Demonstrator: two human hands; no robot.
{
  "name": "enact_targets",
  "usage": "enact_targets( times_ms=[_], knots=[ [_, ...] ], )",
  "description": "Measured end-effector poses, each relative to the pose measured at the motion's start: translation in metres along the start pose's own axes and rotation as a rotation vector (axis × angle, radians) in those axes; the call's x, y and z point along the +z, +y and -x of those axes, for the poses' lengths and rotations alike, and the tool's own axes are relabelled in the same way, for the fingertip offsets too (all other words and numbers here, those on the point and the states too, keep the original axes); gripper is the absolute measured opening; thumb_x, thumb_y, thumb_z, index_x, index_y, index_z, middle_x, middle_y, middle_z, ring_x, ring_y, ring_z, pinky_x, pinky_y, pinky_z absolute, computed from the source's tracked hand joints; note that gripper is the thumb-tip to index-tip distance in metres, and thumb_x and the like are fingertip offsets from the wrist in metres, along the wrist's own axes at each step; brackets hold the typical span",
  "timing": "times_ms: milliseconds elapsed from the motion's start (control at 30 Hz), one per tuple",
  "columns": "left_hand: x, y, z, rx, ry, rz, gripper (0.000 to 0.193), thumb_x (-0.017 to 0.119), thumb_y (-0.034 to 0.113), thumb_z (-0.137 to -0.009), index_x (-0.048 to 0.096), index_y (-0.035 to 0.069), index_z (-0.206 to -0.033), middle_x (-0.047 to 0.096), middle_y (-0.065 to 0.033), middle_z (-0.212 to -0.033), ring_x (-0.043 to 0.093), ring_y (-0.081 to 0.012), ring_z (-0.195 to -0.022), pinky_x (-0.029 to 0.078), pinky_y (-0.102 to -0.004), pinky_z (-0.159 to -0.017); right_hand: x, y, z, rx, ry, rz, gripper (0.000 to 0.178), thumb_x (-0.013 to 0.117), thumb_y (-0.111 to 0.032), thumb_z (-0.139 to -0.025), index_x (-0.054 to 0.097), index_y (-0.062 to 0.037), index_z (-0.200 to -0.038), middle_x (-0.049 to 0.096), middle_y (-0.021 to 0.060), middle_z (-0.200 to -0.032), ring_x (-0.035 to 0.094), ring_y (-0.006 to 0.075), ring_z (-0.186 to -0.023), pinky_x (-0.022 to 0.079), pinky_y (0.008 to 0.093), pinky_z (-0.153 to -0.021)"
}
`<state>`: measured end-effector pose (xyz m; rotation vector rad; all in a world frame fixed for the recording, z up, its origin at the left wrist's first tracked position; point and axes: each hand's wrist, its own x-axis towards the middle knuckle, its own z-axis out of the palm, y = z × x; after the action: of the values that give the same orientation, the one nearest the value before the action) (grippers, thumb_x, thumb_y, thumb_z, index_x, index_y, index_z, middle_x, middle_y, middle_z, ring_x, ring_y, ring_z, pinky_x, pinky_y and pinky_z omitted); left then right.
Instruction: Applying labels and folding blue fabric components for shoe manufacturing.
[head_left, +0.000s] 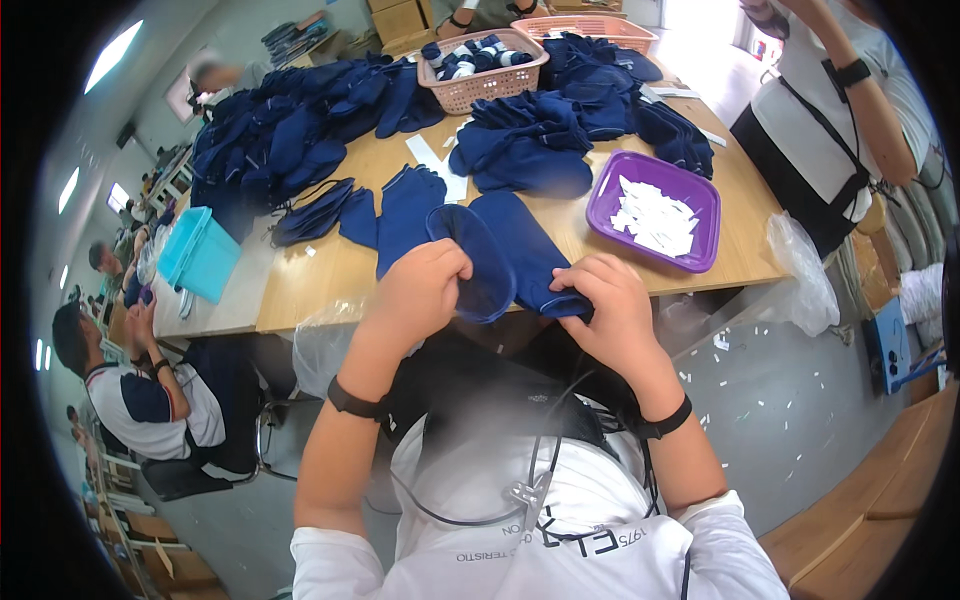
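Note:
At the table's near edge my left hand (420, 295) is closed in a pinch on the rim of an oval navy fabric piece (480, 265), which looks thin and slightly sheer. A longer navy fabric piece (522, 235) lies partly behind it, and my right hand (610, 305) grips its near end between thumb and fingers. The two pieces overlap; whether they are joined I cannot tell. Just left of them another flat navy piece (405, 215) rests on the table. A purple tray (708, 212) of small white labels (655, 218) stands beyond my right hand.
Heaps of navy fabric pieces (270, 130) cover the far side of the wooden table (290, 295). A pink basket (490, 97) holds navy and white rolls. Left stands a turquoise bin (205, 255). One person sits left; another stands right. Plastic bags (800, 275) hang by the edge.

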<state>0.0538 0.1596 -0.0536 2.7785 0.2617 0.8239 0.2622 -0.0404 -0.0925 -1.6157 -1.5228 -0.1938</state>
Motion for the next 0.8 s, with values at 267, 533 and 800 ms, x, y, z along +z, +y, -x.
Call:
enact_targets(
  times_ms=[267, 533, 800],
  knots=[
    [0.002, -0.005, -0.093, -0.111, -0.165, -0.321, 0.010, 0.064, 0.008, -0.092, 0.074, 0.004, -0.089, 0.072, -0.0173, -0.100, 0.069, -0.0396, -0.098, 0.056, -0.0494, -0.089, 0.001, 0.004, 0.004, -0.015, 0.026, 0.040, 0.031, 0.084, -0.006, -0.069, 0.075, -0.0122, -0.098, 0.074, 0.0018, -0.102, 0.068, 0.0280, -0.105, 0.053, 0.0425, -0.091],
    [0.040, -0.044, -0.147, -0.472, -0.641, -0.616, 0.040, 0.072, 0.036, -0.101, 0.078, 0.001, -0.118, 0.074, -0.0242, -0.125, 0.072, -0.0395, -0.118, 0.057, -0.0468, -0.102, -0.006, 0.007, 0.007, -0.126, 0.029, -0.071, 0.031, 0.087, -0.013, -0.069, 0.076, -0.0198, -0.097, 0.069, 0.0000, -0.117, 0.067, 0.0254, -0.110, 0.051, 0.0418, -0.092],
    [0.012, -0.040, -0.150, -0.457, -0.433, -0.239, 0.029, 0.078, 0.024, -0.096, 0.069, 0.001, -0.112, 0.075, -0.0135, -0.103, 0.073, -0.0288, -0.097, 0.056, -0.0398, -0.087, -0.005, 0.015, 0.010, -0.133, 0.038, -0.098, 0.036, 0.087, -0.010, -0.067, 0.074, -0.0181, -0.099, 0.067, 0.0020, -0.123, 0.065, 0.0273, -0.115, 0.053, 0.0438, -0.091]
  ],
)
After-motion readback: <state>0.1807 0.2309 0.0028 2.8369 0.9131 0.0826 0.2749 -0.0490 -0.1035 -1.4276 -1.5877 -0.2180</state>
